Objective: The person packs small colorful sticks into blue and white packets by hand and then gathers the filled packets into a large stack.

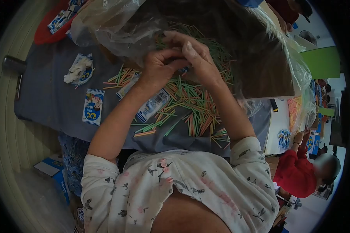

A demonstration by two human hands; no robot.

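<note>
My left hand [159, 65] and my right hand [200, 60] meet over a loose pile of thin green, orange and yellow sticks [190, 103]. The fingers of both are curled and pinched together at the tips. Whatever lies between them is mostly hidden; a small blue patch shows just under the right hand. Beneath my left forearm lies a white-and-blue plastic packet [154, 105], partly covered by the sticks. Further left, a blue printed packet [92, 106] rests flat on the grey cloth [58, 105]. Another packet [86, 77] has a crumpled white wad [77, 71] on top.
A large box [264, 73] draped in clear plastic film [112, 29] stands behind the pile, its mouth facing me. At the upper left is a red container [46, 33] with packets inside. To the right, a person in red [297, 171] sits by a white table [274, 128].
</note>
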